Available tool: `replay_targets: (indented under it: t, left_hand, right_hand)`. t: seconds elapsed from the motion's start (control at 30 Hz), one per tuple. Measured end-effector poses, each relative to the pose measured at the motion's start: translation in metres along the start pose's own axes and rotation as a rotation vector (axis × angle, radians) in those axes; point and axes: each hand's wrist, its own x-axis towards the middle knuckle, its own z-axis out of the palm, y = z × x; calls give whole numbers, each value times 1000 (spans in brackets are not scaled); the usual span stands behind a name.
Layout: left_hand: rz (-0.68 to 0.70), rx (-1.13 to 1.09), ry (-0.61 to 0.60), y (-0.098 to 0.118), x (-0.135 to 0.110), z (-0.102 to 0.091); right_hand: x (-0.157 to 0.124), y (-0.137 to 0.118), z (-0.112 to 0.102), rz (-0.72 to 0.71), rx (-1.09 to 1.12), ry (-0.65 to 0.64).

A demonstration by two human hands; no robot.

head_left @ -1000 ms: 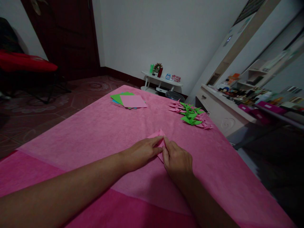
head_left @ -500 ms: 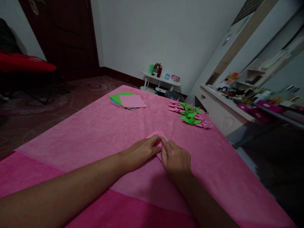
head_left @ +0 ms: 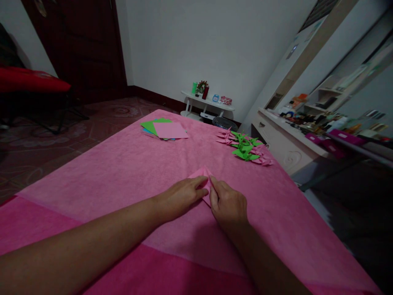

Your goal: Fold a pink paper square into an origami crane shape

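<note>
Closest to you, a deep pink band (head_left: 129, 274) edges the pink cloth (head_left: 116, 180), and both your forearms reach over it toward the middle. Your left hand (head_left: 181, 199) lies low, palm down, with thumb and forefinger a little apart and their tips resting on the folded pink paper (head_left: 202, 171). Your right hand (head_left: 229, 203) meets it from the other side, pinching the paper's right edge between thumb and forefinger. That paper sits on the cloth between your hands, its peak pointing away from you and much of it hidden under your fingers. Farther out on your right, green folded figures (head_left: 245, 152) and pink folded figures (head_left: 262, 156) lie bunched near the cloth's edge. Beyond, to your left, a loose stack of paper squares (head_left: 170, 130) has a pink sheet on top, with green and blue showing beneath. Past the cloth, a cluttered white dresser (head_left: 288, 143) stands at right, a red-seated chair (head_left: 33, 80) at left, and a small white table (head_left: 207, 100) against the far wall (head_left: 208, 41).
</note>
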Motion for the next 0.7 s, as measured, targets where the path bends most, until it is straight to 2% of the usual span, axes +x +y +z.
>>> replay_targets:
  t: [0.17, 0.37, 0.47, 0.63, 0.7]
  left_hand:
    - [97, 103, -12, -2, 0, 0]
    - [86, 87, 5, -4, 1, 4]
    - [73, 69, 19, -4, 1, 4]
    - [56, 60, 36, -4, 0, 4]
    - [79, 79, 35, -6, 0, 5]
  right_hand:
    - [1, -4, 1, -51, -40, -2]
    - [2, -5, -3, -31, 22, -50]
    - [5, 2, -3, 15, 224, -48]
    - [22, 20, 8, 125, 761, -8]
    - [30, 24, 13, 172, 952, -38]
